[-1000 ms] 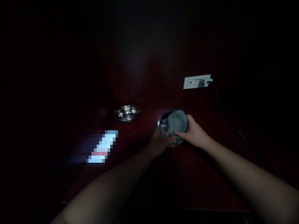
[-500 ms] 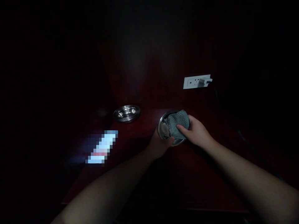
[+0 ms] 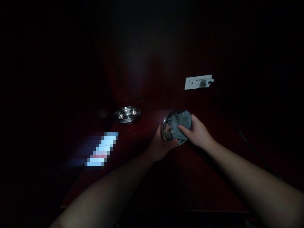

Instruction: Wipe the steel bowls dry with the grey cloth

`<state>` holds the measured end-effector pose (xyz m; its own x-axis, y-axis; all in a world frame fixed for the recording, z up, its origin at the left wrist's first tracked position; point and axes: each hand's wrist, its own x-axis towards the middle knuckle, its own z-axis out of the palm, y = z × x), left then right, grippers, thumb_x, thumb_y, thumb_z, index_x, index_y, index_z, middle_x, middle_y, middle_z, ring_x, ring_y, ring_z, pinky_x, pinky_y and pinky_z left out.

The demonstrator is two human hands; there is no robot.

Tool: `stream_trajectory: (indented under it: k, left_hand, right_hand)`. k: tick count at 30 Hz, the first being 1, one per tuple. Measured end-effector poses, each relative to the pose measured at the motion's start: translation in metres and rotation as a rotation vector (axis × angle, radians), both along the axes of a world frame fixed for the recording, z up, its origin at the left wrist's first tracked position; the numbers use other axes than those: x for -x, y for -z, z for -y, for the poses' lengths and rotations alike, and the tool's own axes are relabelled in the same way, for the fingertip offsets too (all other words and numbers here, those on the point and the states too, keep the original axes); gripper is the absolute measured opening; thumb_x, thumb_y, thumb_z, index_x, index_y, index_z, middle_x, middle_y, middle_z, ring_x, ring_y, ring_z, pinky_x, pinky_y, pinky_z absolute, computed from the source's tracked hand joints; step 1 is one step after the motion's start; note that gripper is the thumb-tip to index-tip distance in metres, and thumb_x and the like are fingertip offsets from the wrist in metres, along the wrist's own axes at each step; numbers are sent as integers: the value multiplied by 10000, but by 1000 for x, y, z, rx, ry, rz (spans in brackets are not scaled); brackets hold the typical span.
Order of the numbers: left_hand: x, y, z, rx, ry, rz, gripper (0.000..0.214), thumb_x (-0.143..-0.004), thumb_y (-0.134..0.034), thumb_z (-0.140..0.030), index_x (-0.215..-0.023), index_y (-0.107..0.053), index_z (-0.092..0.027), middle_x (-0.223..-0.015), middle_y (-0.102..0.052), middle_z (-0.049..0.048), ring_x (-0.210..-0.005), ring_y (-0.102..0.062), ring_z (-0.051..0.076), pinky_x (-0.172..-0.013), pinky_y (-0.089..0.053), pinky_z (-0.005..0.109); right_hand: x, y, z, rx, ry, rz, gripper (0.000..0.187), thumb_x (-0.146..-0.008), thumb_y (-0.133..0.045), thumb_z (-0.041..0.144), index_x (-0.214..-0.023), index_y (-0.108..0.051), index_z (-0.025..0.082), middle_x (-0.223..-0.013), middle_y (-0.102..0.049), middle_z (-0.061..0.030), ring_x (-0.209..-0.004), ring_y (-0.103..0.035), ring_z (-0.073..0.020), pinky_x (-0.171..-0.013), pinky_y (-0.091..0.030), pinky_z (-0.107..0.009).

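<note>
A shiny metal bowl (image 3: 167, 129) is tilted with its opening towards me, above the dark red table (image 3: 190, 177). My left hand (image 3: 161, 146) grips its lower left rim, thumb over the edge. In my right hand (image 3: 198, 131) is a folded grey-green cloth (image 3: 180, 123), pressed against the inside and right rim of the bowl. The thumb lies on top of the cloth; the other fingers are hidden behind it. Much of the bowl's inside is covered by the cloth.
Several nested metal bowls (image 3: 127, 115) stand at the back left of the table. Nearer, at the left edge, lies a bright pixelated rectangle (image 3: 102, 148). A white wall socket (image 3: 199, 82) holds a plug, whose dark cable (image 3: 242, 136) runs down the right side.
The cloth has shifted slightly within the bowl, and the bowl is turned a little. Both hands keep their hold. The whole view has moved slightly.
</note>
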<state>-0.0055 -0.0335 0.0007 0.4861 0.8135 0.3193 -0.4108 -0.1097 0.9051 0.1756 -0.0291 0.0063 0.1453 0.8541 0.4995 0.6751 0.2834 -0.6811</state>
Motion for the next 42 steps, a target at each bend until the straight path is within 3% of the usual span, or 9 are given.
stream_trajectory:
  k: [3,8,16,22,26,34,38,42]
  left_hand:
    - [1,0,-2,35,-15,-16,727,-638,-813,-285,-1276,-486,-162,-1316,-582,148,-1222,-541,289,-1022,-422,415]
    - [6,1,-8,226,-61,-67,583,-729,-732,-451,-1205,-577,-153,-1121,-692,115,-1094,-621,290,-964,-458,423]
    - [5,8,-10,248,-42,-66,515,-715,-753,-418,-1144,-636,-158,-1029,-725,87,-997,-661,258,-973,-456,423]
    - [4,9,-10,232,-37,-46,458,-738,-733,-388,-1125,-647,-159,-1047,-723,85,-1014,-657,258,-978,-452,409]
    - [2,13,-12,225,-27,-34,514,-720,-740,-379,-1160,-617,-144,-1053,-719,96,-1051,-643,282,-983,-444,434]
    - [3,15,-13,89,49,-55,638,-739,-741,-336,-1299,-489,-164,-1304,-593,134,-1213,-537,313,-1012,-415,445]
    - [6,13,-11,-3,94,-98,693,-766,-723,-378,-1352,-433,-151,-1345,-543,165,-1256,-494,325,-1044,-381,462]
    - [7,12,-9,59,141,-115,762,-769,-692,-494,-1392,-392,-174,-1362,-527,173,-1238,-510,346,-1016,-403,492]
  right_hand:
    - [1,0,1,-15,-14,4,308,-775,-637,412,-976,-515,213,-909,-653,-87,-830,-633,-281,-727,-512,-424]
    - [4,-5,6,19,-29,49,199,-814,-574,374,-919,-485,230,-833,-633,-65,-770,-617,-262,-672,-482,-382]
    - [4,-12,10,29,-30,62,233,-879,-472,452,-796,-388,251,-698,-551,-9,-635,-544,-207,-570,-412,-323]
    - [3,-11,9,24,-38,65,223,-918,-399,427,-783,-362,254,-685,-519,2,-651,-533,-202,-600,-400,-318]
    - [3,-8,6,25,-7,74,199,-882,-475,414,-810,-393,248,-665,-503,12,-606,-505,-189,-572,-378,-308]
    - [-4,-5,0,-80,41,91,220,-798,-618,351,-817,-432,234,-706,-535,2,-619,-508,-183,-579,-383,-302]
    - [-5,-7,-1,-189,36,155,120,-823,-599,299,-828,-514,213,-799,-539,-38,-724,-536,-210,-676,-427,-335]
    - [0,-10,4,-248,22,163,84,-845,-563,230,-917,-581,191,-873,-550,-66,-812,-557,-228,-758,-448,-358]
